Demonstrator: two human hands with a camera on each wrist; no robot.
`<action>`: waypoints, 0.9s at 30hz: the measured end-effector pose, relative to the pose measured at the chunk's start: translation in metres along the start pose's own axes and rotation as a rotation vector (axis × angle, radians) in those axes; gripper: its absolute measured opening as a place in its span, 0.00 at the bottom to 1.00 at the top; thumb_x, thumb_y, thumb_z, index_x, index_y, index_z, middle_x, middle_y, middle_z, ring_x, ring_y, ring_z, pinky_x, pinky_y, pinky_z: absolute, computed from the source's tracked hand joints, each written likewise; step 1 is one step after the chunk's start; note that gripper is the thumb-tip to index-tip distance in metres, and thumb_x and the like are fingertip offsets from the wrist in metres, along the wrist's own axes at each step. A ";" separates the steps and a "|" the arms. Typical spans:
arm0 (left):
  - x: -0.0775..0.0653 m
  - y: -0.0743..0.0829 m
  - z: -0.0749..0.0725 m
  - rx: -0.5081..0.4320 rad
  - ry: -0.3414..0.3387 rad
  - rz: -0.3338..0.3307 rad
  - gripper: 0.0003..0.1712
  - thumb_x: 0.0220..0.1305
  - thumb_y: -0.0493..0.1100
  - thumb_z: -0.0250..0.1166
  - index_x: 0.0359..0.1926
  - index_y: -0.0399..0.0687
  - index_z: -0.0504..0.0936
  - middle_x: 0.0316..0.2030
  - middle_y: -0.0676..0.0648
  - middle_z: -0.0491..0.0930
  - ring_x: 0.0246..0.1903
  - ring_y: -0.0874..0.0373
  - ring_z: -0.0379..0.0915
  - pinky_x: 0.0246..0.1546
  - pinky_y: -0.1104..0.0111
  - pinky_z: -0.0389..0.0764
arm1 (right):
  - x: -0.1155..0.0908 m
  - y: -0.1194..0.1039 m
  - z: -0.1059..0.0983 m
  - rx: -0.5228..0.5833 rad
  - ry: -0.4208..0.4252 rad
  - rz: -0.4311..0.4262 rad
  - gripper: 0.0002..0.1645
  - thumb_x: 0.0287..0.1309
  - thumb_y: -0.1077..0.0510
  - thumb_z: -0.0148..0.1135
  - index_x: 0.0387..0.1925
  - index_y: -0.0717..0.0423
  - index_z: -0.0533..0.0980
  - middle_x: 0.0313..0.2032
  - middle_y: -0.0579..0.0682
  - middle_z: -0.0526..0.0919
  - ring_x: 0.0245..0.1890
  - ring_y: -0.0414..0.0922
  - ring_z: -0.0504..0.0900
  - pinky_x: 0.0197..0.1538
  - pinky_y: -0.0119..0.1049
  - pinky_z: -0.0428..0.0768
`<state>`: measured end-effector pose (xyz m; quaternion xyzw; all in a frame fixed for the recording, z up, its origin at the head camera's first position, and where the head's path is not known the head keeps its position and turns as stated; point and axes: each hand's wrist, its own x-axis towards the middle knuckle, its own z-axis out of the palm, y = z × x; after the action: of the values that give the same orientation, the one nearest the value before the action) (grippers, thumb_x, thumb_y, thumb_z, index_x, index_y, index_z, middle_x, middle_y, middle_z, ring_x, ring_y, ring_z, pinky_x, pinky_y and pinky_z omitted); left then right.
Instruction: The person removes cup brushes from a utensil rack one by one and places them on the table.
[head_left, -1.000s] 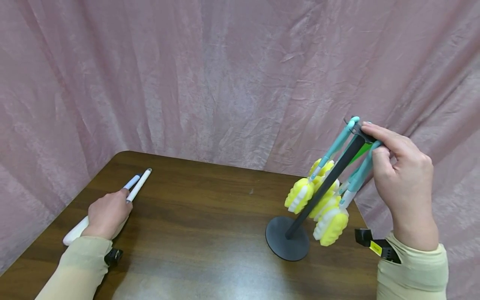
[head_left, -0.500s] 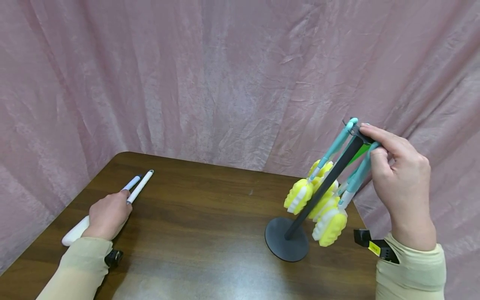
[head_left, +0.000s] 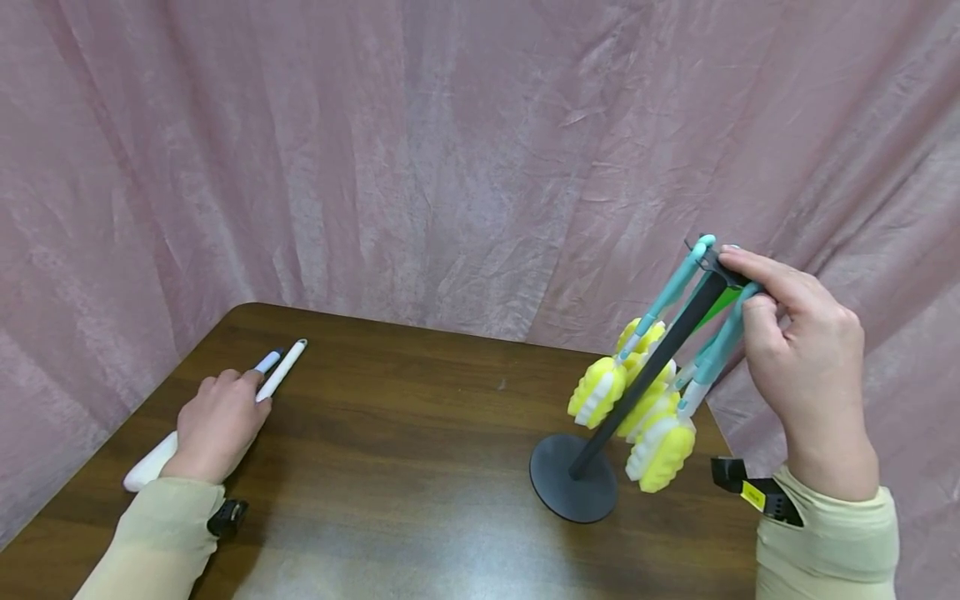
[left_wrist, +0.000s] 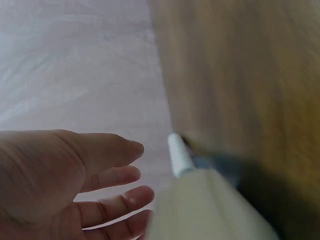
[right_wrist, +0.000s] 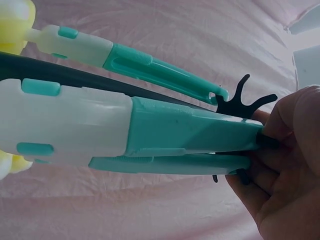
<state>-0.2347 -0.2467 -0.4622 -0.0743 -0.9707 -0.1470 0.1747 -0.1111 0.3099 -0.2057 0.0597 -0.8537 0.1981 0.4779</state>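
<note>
At the left of the table, my left hand [head_left: 221, 421] lies over two slim long-handled tools, one with a white handle [head_left: 285, 367], one with a pale blue handle [head_left: 268, 361]. A rounded white end [head_left: 150, 465] shows behind the hand. In the left wrist view its thumb and fingers are apart, with nothing between them, beside a blurred cream shape [left_wrist: 205, 210]. My right hand [head_left: 813, 358] grips the hooked top of a black stand [head_left: 660, 362], thumb close to a turquoise handle [right_wrist: 195, 127]. Several brushes with yellow-and-white heads [head_left: 663, 454] hang from its hooks.
The stand's round black base [head_left: 573, 500] rests on the brown wooden table [head_left: 420, 433], toward its right side. A pink curtain [head_left: 480, 167] hangs behind the table's far edge.
My left hand's fingers have lifted and loosened over the handles, with the knuckles now higher. The right hand and the stand stay nearly still.
</note>
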 end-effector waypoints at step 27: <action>0.006 0.182 -0.022 -0.215 -0.025 0.373 0.20 0.64 0.52 0.67 0.56 0.56 0.83 0.48 0.54 0.81 0.48 0.55 0.77 0.41 0.58 0.77 | 0.005 -0.012 -0.009 0.013 -0.013 -0.073 0.32 0.65 0.69 0.37 0.51 0.48 0.86 0.50 0.45 0.85 0.57 0.27 0.75 0.56 0.21 0.67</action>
<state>-0.1974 -0.0813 -0.3932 -0.2727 -0.9210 -0.2137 0.1780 -0.1034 0.3025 -0.1940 0.0955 -0.8528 0.1857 0.4786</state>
